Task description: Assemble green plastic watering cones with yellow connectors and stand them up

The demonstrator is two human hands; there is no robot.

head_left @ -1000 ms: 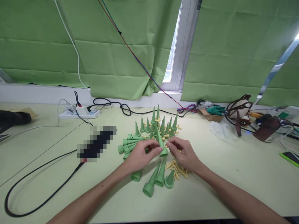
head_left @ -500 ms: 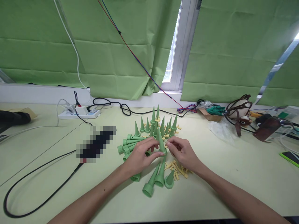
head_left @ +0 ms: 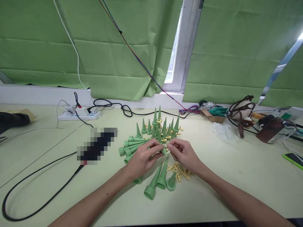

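Note:
My left hand point(head_left: 145, 157) is closed around a green watering spike point(head_left: 164, 151), a hollow plastic cone mostly covered by the fingers. Close beside it, my right hand point(head_left: 186, 156) pinches a small yellow valve point(head_left: 168, 149) against the cone's side; whether it sits in a hole there is too small to tell. Beneath the hands lie loose green spikes point(head_left: 151, 191) and a heap of yellow valves point(head_left: 181, 171). Behind them, several spikes point(head_left: 176, 124) stand point up, some with yellow valves sticking out sideways. More spikes point(head_left: 129, 143) lie in a pile left of my left hand.
A pixelated dark object point(head_left: 98, 145) with a black cable lies to the left. At the back are a power strip point(head_left: 80, 115) and cables. Toward the right lie a plastic bag point(head_left: 223, 132), a cardboard box point(head_left: 214, 116), a brown case point(head_left: 271, 130) and a green-edged phone point(head_left: 294, 160).
The spike in my left hand has tipped over from upright, and the left fingers have closed over it. My right hand stays beside it, still pinching the yellow valve.

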